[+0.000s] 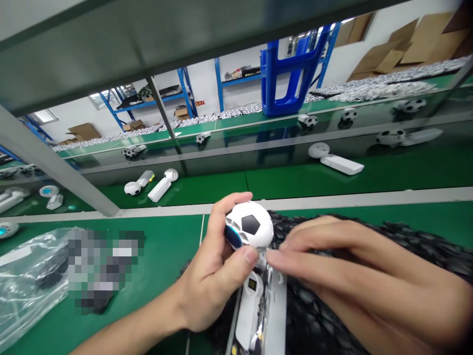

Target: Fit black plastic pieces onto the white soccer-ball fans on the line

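My left hand [214,276] is closed round a small white fan head shaped like a football [251,226], with black patches and a blue ring at its side. Its white handle [248,308] hangs down below the thumb. My right hand [354,276] lies to the right with fingers stretched out together, fingertips touching the base of the football head. Under both hands lies a heap of small black pieces [414,241] on the green bench [166,246]. A grey metal tray [276,315] sits beneath the handle.
A clear plastic bag [25,286] lies at the left. Beyond the bench runs a conveyor belt [295,180] carrying several white handheld fans [342,162] and football fans [132,188]. A slanted grey frame post [55,167] crosses the left. Blue racks [291,69] and cardboard stand behind.
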Available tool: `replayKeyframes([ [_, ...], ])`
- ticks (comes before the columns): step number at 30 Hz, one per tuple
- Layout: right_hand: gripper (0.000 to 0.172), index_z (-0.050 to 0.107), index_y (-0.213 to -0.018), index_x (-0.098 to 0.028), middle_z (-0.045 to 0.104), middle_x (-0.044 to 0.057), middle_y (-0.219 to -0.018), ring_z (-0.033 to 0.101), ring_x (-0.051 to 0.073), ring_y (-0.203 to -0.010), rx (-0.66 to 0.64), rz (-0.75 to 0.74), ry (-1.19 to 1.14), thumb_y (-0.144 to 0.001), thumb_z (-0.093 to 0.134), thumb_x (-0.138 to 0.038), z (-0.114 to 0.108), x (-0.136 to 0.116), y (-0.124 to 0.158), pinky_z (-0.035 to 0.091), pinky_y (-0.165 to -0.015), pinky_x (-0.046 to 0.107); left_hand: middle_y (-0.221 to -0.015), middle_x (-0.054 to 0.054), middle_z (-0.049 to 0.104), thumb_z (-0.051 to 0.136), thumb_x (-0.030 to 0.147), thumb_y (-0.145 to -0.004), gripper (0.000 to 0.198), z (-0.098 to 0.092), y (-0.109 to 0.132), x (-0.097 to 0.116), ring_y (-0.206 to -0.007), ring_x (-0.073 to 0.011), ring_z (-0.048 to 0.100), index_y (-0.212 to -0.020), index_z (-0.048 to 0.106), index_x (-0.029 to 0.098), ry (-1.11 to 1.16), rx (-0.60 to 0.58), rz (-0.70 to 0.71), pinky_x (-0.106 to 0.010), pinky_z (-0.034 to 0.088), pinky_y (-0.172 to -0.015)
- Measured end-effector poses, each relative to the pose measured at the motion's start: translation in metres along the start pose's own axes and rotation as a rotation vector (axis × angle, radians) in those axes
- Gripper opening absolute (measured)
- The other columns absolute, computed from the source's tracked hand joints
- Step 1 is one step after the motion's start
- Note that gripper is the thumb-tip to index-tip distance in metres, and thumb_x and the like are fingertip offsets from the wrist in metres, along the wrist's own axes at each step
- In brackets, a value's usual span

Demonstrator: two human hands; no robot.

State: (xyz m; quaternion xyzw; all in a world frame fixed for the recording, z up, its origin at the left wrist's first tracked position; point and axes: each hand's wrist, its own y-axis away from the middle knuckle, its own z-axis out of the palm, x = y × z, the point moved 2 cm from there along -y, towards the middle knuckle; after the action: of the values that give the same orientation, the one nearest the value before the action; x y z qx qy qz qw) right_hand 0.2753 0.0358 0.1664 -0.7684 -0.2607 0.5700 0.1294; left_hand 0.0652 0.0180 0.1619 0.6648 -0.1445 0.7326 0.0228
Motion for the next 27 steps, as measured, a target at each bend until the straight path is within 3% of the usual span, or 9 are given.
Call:
replayKeyframes([
  [5,0.012,0.081,-0.102,-0.037,0.082,0.0,-0.09,0.081,0.025,-0.086,0.035,-0.066,-0.046,-0.095,0.091,-0.032,0.0,-0.003,-0.004,0.071,-0.074,0.033,-0.135,-0.002,0.068,0.068,0.043,-0.112,0.059,-0.002,0.001,0.0,-0.123,-0.026,0.067,-0.167,0.045,0.046,-0.038,-0.088,-0.035,-0.039,0.054,-0.113],
  [12,0.017,0.078,-0.098,-0.033,0.075,-0.005,-0.085,0.073,0.013,-0.071,0.01,0.139,-0.227,-0.09,0.092,-0.028,0.003,-0.001,-0.008,0.065,-0.066,0.016,-0.144,-0.006,0.067,0.067,0.042,-0.113,0.059,0.0,0.0,-0.007,-0.123,-0.0266,0.07,-0.167,0.044,0.043,0.001,-0.151,-0.042,-0.04,0.059,-0.109],
  [14,0.035,0.076,-0.116,-0.038,0.077,-0.004,-0.102,0.077,0.015,-0.084,-0.031,0.186,-0.261,-0.088,0.095,-0.03,0.003,0.003,-0.008,0.068,-0.073,0.018,-0.149,-0.007,0.066,0.069,0.041,-0.112,0.056,0.001,-0.002,-0.008,-0.125,-0.0273,0.071,-0.163,0.048,0.043,0.001,-0.163,-0.002,-0.039,0.06,-0.108],
  [17,0.083,0.063,-0.15,-0.047,0.077,-0.003,-0.133,0.081,0.021,-0.108,-0.204,0.31,-0.334,-0.08,0.102,-0.03,0.002,0.009,-0.011,0.072,-0.084,0.026,-0.15,-0.007,0.065,0.07,0.044,-0.111,0.053,0.004,-0.006,-0.005,-0.132,-0.0294,0.068,-0.161,0.051,0.041,-0.021,-0.227,-0.036,-0.042,0.057,-0.116],
  [18,0.084,0.063,-0.151,-0.046,0.078,-0.003,-0.133,0.081,0.022,-0.11,-0.277,0.353,-0.344,-0.079,0.103,-0.028,0.001,0.009,-0.013,0.072,-0.087,0.027,-0.147,-0.007,0.067,0.069,0.046,-0.111,0.054,0.004,-0.006,-0.003,-0.135,-0.0302,0.066,-0.161,0.049,0.04,-0.031,-0.255,-0.079,-0.044,0.054,-0.12],
  [22,0.035,0.08,-0.117,-0.035,0.084,-0.009,-0.107,0.081,0.02,-0.099,-0.423,0.433,-0.263,-0.087,0.096,-0.025,-0.005,-0.001,-0.019,0.065,-0.088,0.027,-0.153,-0.006,0.065,0.063,0.058,-0.112,0.053,0.005,-0.003,0.002,-0.147,-0.0334,0.059,-0.161,0.048,0.042,-0.077,-0.275,-0.278,-0.049,0.044,-0.13],
  [24,0.026,0.08,-0.111,-0.034,0.084,-0.01,-0.106,0.08,0.019,-0.101,-0.403,0.403,-0.2,-0.09,0.092,-0.025,-0.007,-0.008,-0.021,0.062,-0.089,0.026,-0.157,-0.004,0.063,0.067,0.061,-0.108,0.058,0.006,0.0,0.003,-0.143,-0.0332,0.062,-0.161,0.048,0.046,-0.042,-0.275,-0.314,-0.046,0.05,-0.124],
  [27,0.027,0.078,-0.118,-0.03,0.084,-0.008,-0.112,0.078,0.019,-0.104,-0.389,0.354,-0.136,-0.094,0.086,-0.02,-0.005,-0.013,-0.022,0.057,-0.09,0.027,-0.148,-0.004,0.069,0.078,0.056,-0.103,0.065,0.013,0.004,0.002,-0.125,-0.0293,0.072,-0.161,0.048,0.05,0.02,-0.209,-0.331,-0.04,0.06,-0.108],
])
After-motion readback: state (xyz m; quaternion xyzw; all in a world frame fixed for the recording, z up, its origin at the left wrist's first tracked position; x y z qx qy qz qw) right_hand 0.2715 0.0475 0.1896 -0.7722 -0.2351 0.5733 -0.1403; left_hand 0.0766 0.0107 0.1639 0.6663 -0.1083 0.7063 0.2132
